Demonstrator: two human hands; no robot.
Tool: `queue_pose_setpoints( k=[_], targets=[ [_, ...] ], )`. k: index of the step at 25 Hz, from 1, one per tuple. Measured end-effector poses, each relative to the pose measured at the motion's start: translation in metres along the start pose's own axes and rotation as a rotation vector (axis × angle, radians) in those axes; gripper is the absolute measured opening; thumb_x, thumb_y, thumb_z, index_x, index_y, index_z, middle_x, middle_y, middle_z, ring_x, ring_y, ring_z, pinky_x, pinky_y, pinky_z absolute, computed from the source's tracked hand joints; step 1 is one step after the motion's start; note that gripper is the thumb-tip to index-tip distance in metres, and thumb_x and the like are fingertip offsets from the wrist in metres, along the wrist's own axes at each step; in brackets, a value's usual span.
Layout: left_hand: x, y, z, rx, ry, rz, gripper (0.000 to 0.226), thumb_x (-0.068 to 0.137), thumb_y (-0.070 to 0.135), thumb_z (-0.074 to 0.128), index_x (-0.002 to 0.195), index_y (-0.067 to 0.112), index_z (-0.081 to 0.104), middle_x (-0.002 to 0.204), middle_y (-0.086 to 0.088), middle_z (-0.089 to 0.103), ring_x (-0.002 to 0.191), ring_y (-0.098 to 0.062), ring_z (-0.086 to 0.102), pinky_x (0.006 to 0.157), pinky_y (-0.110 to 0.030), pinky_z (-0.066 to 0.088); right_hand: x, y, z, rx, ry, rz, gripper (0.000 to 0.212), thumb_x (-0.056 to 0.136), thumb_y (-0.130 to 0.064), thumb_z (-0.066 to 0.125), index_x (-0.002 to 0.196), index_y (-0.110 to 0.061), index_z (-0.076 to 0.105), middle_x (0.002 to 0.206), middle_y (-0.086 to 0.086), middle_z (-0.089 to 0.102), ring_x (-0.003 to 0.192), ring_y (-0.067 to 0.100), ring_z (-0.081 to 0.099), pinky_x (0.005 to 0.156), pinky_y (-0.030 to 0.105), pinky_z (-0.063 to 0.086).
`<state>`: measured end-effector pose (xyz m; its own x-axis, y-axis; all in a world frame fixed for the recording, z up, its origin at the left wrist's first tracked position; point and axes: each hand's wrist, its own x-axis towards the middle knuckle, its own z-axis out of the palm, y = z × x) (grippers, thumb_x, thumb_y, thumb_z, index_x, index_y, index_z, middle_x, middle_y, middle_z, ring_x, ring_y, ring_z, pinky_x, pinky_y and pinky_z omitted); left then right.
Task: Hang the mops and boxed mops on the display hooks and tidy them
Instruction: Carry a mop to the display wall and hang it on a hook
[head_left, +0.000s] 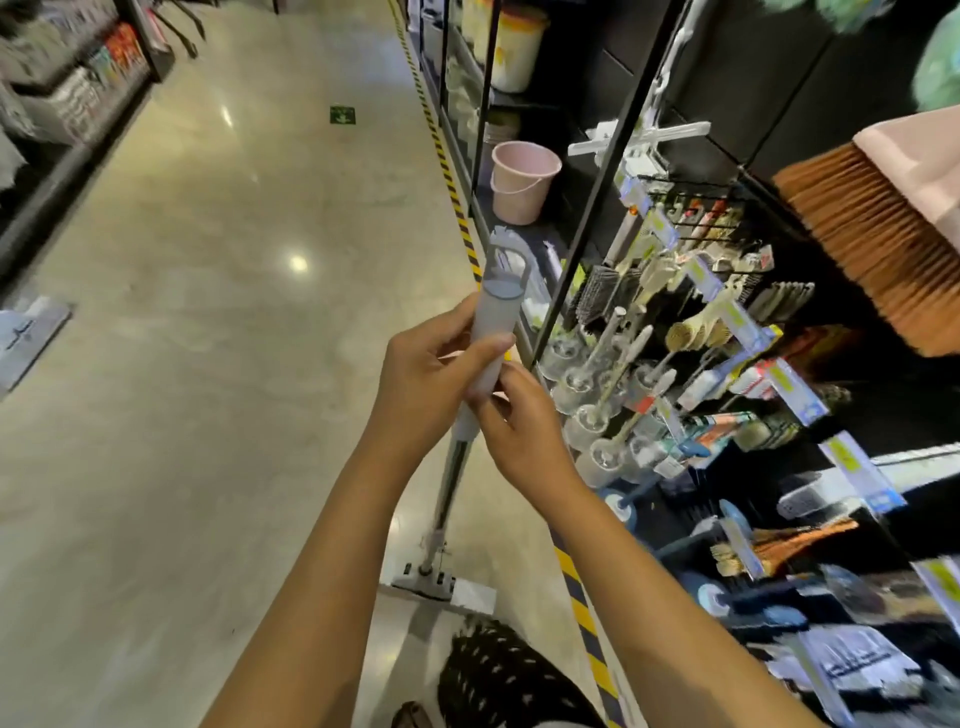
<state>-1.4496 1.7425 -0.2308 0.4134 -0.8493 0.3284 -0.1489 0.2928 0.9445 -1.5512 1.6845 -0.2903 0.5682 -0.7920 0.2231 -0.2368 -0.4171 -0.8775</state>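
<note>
Pale grey plastic sleeves the top of the long metal-poled flat mop (453, 483), and both my hands are clamped there: my left hand (421, 384) wraps round it, my right hand (519, 426) pinches just below. Its flat head (423, 577) rests on the shop floor (208, 312). I judge it light, stiff and slightly slick, best hung by the loop (506, 260) on top.

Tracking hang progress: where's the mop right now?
Head view, centre: the mop stands with its grip held by the left hand and right hand, its head on the floor left of the striped tape.
</note>
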Motion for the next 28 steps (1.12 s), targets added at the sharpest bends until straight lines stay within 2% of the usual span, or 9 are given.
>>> queue_pose_setpoints(
  k=[2, 5, 11, 14, 16, 20, 22, 25, 28],
  targets=[
    [0.035, -0.007, -0.015, 0.042, 0.007, 0.023, 0.038, 0.088, 0.008, 0.067, 0.123, 0.022, 0.060, 0.101, 0.001, 0.072, 0.101, -0.024, 0.068, 0.087, -0.028, 0.057, 0.038, -0.002, 0.011, 0.037, -0.007, 0.005, 0.041, 0.084, -0.047, 0.045, 0.096, -0.011, 0.060, 0.099, 0.010, 0.060, 0.087, 0.017, 0.059, 0.067, 0.013, 0.045],
    [0.094, -0.024, -0.041, 0.072, 0.038, 0.046, 0.034, 0.088, 0.009, 0.067, 0.115, 0.029, 0.063, 0.098, -0.004, 0.073, 0.098, -0.031, 0.067, 0.087, -0.039, 0.056, 0.104, -0.001, 0.030, 0.082, -0.007, -0.030, 0.035, 0.081, -0.047, 0.045, 0.091, -0.015, 0.057, 0.090, 0.001, 0.056, 0.081, 0.006, 0.056, 0.065, 0.004, 0.040],
    [0.221, -0.071, -0.085, 0.119, 0.082, -0.027, 0.030, 0.087, 0.008, 0.067, 0.111, 0.027, 0.066, 0.097, -0.009, 0.072, 0.092, -0.032, 0.068, 0.087, -0.044, 0.055, 0.247, 0.022, 0.067, 0.185, -0.081, 0.073, 0.013, 0.088, -0.026, 0.056, 0.094, -0.014, 0.058, 0.096, 0.009, 0.059, 0.084, 0.012, 0.059, 0.067, 0.006, 0.043],
    [0.273, -0.090, -0.106, 0.075, 0.121, -0.067, 0.037, 0.087, 0.006, 0.067, 0.112, 0.033, 0.065, 0.095, 0.004, 0.073, 0.097, -0.026, 0.070, 0.087, -0.034, 0.057, 0.307, 0.033, 0.082, 0.239, -0.137, 0.112, 0.011, 0.093, -0.015, 0.059, 0.102, -0.009, 0.063, 0.101, 0.009, 0.059, 0.085, 0.000, 0.059, 0.070, 0.009, 0.045],
    [0.303, -0.103, -0.119, 0.075, 0.151, -0.077, 0.039, 0.086, 0.003, 0.068, 0.116, 0.028, 0.063, 0.097, 0.002, 0.073, 0.096, -0.025, 0.070, 0.087, -0.032, 0.057, 0.341, 0.039, 0.094, 0.234, -0.126, 0.114, 0.010, 0.094, -0.011, 0.059, 0.102, -0.006, 0.064, 0.098, 0.008, 0.057, 0.084, 0.003, 0.057, 0.069, 0.009, 0.044],
    [0.359, -0.134, -0.144, 0.061, 0.187, -0.096, 0.038, 0.085, 0.003, 0.068, 0.122, 0.010, 0.066, 0.104, -0.004, 0.074, 0.098, -0.019, 0.071, 0.089, -0.031, 0.057, 0.404, 0.056, 0.115, 0.176, -0.103, 0.038, 0.012, 0.093, -0.012, 0.061, 0.101, -0.004, 0.065, 0.098, 0.012, 0.058, 0.089, 0.017, 0.058, 0.073, 0.021, 0.049],
    [0.397, -0.153, -0.157, 0.044, 0.192, -0.095, 0.039, 0.085, 0.003, 0.068, 0.124, 0.004, 0.065, 0.106, -0.007, 0.074, 0.098, -0.018, 0.071, 0.088, -0.028, 0.056, 0.444, 0.065, 0.125, 0.157, -0.072, 0.044, 0.012, 0.092, -0.013, 0.063, 0.099, -0.004, 0.065, 0.095, 0.011, 0.058, 0.086, 0.015, 0.057, 0.072, 0.021, 0.048],
    [0.463, -0.181, -0.174, -0.007, 0.144, -0.101, 0.040, 0.084, 0.002, 0.068, 0.124, 0.004, 0.064, 0.106, -0.006, 0.073, 0.099, -0.017, 0.071, 0.088, -0.027, 0.056, 0.508, 0.078, 0.136, 0.116, -0.014, 0.058, 0.009, 0.092, -0.011, 0.063, 0.093, -0.003, 0.065, 0.088, 0.007, 0.055, 0.078, 0.003, 0.052, 0.067, 0.011, 0.040],
    [0.525, -0.202, -0.192, -0.037, 0.073, -0.075, 0.039, 0.084, 0.002, 0.068, 0.123, 0.004, 0.063, 0.103, -0.005, 0.073, 0.098, -0.017, 0.071, 0.086, -0.025, 0.056, 0.564, 0.087, 0.145, 0.081, 0.032, 0.087, 0.013, 0.091, -0.014, 0.064, 0.098, -0.003, 0.066, 0.089, 0.005, 0.056, 0.082, 0.006, 0.054, 0.070, 0.018, 0.045]
  ],
)
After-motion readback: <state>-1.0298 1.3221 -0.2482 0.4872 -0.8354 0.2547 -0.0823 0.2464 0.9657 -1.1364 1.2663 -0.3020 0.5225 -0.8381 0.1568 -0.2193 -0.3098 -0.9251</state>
